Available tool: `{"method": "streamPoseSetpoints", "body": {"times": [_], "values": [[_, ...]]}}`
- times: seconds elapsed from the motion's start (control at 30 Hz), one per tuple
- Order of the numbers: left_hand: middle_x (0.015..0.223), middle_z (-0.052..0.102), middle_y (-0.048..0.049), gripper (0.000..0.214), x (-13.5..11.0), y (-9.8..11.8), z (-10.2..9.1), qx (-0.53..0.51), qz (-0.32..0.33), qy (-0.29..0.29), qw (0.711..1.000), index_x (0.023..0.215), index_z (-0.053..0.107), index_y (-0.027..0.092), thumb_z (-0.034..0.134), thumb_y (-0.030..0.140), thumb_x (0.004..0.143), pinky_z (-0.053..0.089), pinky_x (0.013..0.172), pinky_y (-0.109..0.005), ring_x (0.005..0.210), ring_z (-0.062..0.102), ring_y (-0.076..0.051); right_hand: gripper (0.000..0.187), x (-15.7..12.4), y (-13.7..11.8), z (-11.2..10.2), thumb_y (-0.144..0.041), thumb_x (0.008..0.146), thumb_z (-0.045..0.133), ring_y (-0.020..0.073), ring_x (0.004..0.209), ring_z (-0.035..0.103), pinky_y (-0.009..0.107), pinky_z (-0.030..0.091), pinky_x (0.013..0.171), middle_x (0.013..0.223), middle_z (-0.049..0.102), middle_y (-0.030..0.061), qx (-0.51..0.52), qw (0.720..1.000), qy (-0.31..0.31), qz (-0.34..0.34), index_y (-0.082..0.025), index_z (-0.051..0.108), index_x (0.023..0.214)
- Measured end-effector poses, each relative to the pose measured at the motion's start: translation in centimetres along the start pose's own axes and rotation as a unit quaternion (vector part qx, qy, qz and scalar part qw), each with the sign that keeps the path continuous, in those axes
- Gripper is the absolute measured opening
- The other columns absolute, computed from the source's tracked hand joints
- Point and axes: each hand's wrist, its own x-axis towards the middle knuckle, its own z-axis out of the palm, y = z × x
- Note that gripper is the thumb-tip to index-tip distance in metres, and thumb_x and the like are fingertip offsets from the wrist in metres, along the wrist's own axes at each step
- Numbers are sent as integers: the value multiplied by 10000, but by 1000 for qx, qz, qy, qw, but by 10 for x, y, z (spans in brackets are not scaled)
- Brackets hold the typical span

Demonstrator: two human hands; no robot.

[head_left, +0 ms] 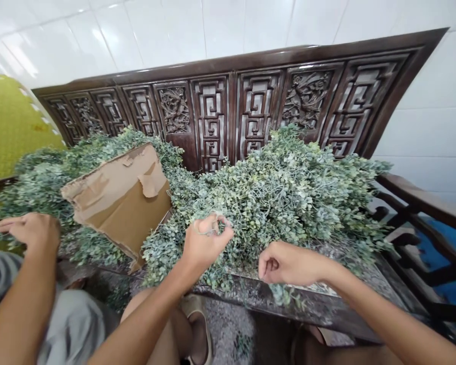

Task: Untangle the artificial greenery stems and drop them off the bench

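Backdrop: carved wooden settee back (228, 116).
Left hand (205, 243): pinched on thin stem (207, 228) of faux boxwood (281, 203).
Right hand (292, 263): curled just beside it, grip unclear.
Handling: light, springy; take by stems.

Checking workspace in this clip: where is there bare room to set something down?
The dusty front strip of the dark bench seat is free, with leafy sprigs behind it, beneath the right hand. The torn cardboard sheet also gives a surface. Crowded: the seat's middle, heaped with sprigs up to the carved backrest, around the left hand.
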Motion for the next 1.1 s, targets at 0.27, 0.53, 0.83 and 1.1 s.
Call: {"method": "streamPoseSetpoints", "body": {"times": [0.27, 0.53, 0.83, 1.1], "values": [[479, 421, 39, 296, -35, 45, -5, -223, 10, -25, 974, 508, 395, 211, 581, 183, 737, 402, 571, -258, 509, 456, -112, 103, 114, -43, 27, -252, 760, 705, 212, 880, 683, 334, 550, 808, 896, 731, 17, 255, 954, 128, -94, -221, 702, 859], [513, 434, 60, 146, -23, 40, 0, -370, -125, -104, 915, 649, 518, 193, 607, 238, 755, 346, 482, -230, 459, 393, -83, 381, 111, -42, 0, -536, 924, 555, 199, 847, 708, 361, 588, 802, 974, 732, 98, 350, 925, 127, -81, -173, 665, 962], [673, 666, 13, 222, -10, 23, 3, -476, -274, -97, 830, 917, 553, 182, 613, 389, 860, 377, 466, -185, 458, 523, -72, 347, 12, -15, -4, -515, 934, 580, 226, 1045, 623, 392, 513, 904, 1131, 654, 76, 164, 941, 273, -114, -236, 613, 1139], [857, 715, -49, 260, -10, 23, 11, -484, -256, -120, 828, 977, 568, 168, 608, 404, 874, 420, 542, -232, 605, 596, -119, 220, 0, -18, 17, -366, 922, 613, 203, 932, 624, 356, 532, 783, 1049, 638, 54, 46, 927, 351, -125, -236, 572, 1095]]}}
